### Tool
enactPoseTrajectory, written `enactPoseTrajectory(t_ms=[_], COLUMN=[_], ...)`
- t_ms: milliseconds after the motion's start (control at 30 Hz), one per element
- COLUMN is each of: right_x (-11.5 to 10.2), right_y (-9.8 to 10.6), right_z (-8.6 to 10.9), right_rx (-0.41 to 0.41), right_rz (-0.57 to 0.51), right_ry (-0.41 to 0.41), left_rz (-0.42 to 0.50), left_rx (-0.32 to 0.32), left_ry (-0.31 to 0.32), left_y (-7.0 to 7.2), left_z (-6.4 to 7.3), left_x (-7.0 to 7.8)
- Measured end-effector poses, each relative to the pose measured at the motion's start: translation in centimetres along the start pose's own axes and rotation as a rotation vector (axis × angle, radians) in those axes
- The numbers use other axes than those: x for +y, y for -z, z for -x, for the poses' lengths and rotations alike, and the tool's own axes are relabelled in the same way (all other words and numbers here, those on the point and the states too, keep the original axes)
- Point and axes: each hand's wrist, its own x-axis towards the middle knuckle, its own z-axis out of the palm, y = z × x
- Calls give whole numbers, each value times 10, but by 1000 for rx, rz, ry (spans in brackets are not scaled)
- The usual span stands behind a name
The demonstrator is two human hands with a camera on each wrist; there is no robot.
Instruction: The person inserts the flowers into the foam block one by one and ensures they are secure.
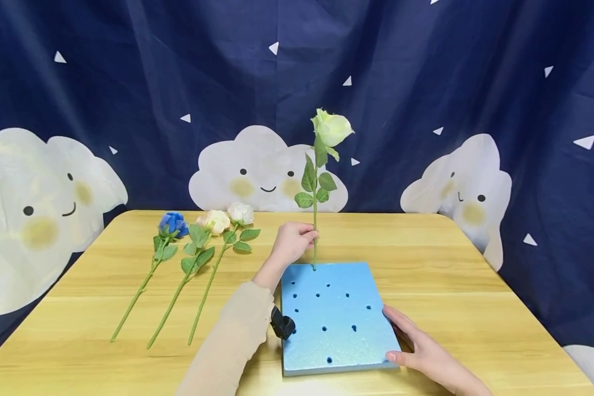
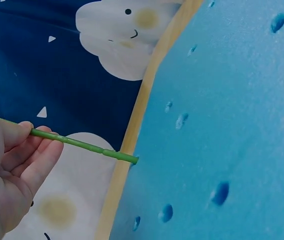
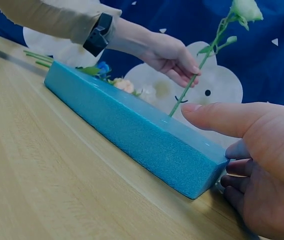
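Observation:
In the head view, my left hand pinches the stem of an artificial pale green rose, its bloom up. The stem stands nearly upright, its lower end right at a hole on the far edge of the blue foam block. Several small holes dot the block's top. My right hand rests at the block's right side, fingers fairly straight along the edge and thumb by the near corner. From the right wrist view, the thumb reaches over the block's top while the other fingers lie at its end.
Left of the block, a blue rose, a pale pink rose and a white rose lie side by side on the wooden table. A dark blue curtain with clouds hangs behind. A black wrist device overlaps the block's left edge.

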Motion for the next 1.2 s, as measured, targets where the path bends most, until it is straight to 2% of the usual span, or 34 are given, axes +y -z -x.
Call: enactPoseTrajectory(t_ms=[200,433,767,900,1200], right_x=[-1,1,2,2,1], right_y=[0,0,1,1,1], right_z=[0,-1,-1,-1,-1], right_rx=[2,6,16,5,5], right_rz=[2,20,19,-16,-19], right_ry=[-17,-8,26,36,39], left_rz=[-51,-38,-37,-28,-39], left_rx=[-8,-18,-22,-18,-11], left_ry=[-13,35,72,67,68], left_y=[-2,-1,-4,-4,-5], left_z=[-2,0,1,2,1], left_x=[1,3,3,2,1])
